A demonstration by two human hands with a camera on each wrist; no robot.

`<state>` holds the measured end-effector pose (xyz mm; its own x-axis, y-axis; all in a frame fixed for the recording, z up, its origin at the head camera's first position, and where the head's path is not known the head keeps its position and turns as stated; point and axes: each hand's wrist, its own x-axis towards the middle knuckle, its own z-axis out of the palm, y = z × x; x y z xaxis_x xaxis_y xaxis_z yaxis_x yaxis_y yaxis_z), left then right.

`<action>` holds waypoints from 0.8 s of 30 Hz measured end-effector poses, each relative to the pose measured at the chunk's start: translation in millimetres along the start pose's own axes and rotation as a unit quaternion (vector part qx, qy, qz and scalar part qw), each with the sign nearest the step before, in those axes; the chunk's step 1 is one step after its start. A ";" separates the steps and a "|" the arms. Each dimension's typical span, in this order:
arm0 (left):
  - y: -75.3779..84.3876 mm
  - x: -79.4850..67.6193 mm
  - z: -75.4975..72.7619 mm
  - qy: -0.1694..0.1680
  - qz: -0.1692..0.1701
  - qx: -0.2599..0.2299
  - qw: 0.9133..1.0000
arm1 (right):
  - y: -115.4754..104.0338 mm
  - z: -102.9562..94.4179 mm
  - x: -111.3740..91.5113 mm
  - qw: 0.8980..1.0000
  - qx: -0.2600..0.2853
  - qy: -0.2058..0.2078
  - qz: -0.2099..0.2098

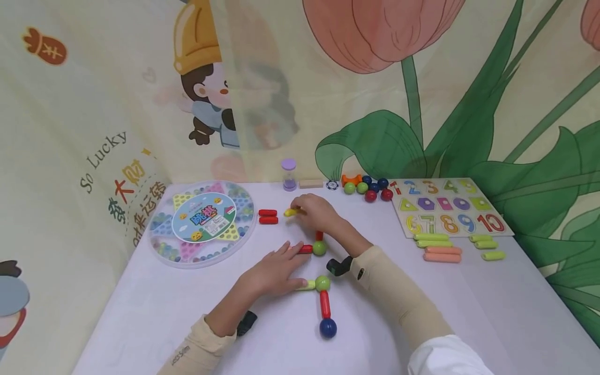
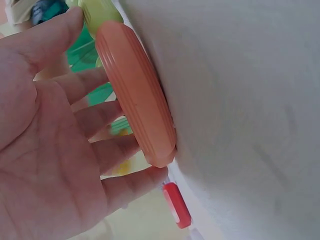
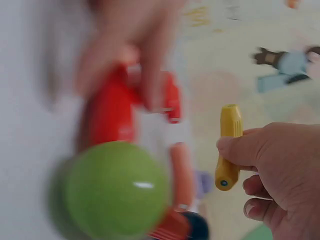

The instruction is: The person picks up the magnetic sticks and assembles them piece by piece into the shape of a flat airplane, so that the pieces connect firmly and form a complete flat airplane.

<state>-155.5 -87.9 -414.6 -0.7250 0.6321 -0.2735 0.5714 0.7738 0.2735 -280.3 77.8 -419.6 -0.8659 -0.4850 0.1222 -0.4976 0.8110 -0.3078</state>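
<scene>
My right hand (image 1: pixel 320 212) pinches a yellow magnetic rod (image 3: pixel 229 152) between thumb and fingers, lifted before the backdrop in the right wrist view. My left hand (image 1: pixel 276 270) lies low over the table, its fingers extended. Its fingertips reach a red rod (image 1: pixel 306 249) joined to a green ball (image 1: pixel 319 248); the thumb is at a yellow-green rod (image 1: pixel 308 285). That rod meets a second green ball (image 1: pixel 322 283), from which another red rod (image 1: pixel 325 304) runs to a blue ball (image 1: pixel 328 328). An orange rod (image 2: pixel 137 95) stands before the left fingers, hiding their tips.
Two loose red rods (image 1: pixel 268 220) lie left of the yellow rod. A round marble game board (image 1: pixel 248 234) is at the left. Behind are a sand timer (image 1: pixel 289 174) and several balls (image 1: pixel 371 196). At the right are a number puzzle (image 1: pixel 450 205) and several rods (image 1: pixel 442 254).
</scene>
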 end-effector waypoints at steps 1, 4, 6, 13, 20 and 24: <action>0.1 0.1 0.0 0.000 0.000 0.001 1.000 | 3.6 -4.9 -1.9 1.000 0.021 0.016 0.005; -0.1 1.1 -1.1 0.000 -0.007 0.003 1.000 | 21.5 -20.9 -9.2 0.996 0.053 0.054 0.037; -0.4 1.7 -2.4 -0.003 -0.016 -0.002 1.000 | 37.7 -28.6 -15.2 0.996 0.039 0.057 0.063; -4.0 4.7 -5.1 -0.022 -0.038 -0.031 0.999 | 70.3 -31.8 -30.3 0.995 0.025 -0.023 0.090; -9.8 9.1 -4.9 -0.023 -0.041 -0.037 0.998 | 67.0 -23.4 -24.2 0.996 0.021 -0.034 0.074; -12.4 10.1 -5.3 -0.026 -0.046 -0.038 0.998 | 63.1 -22.1 -13.8 0.995 0.044 -0.034 0.080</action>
<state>-171.9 -91.4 -415.8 -0.7509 0.5609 -0.3486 0.4707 0.8248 0.3131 -300.8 142.9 -419.8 -0.9272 -0.3746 0.0015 -0.3438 0.8495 -0.4002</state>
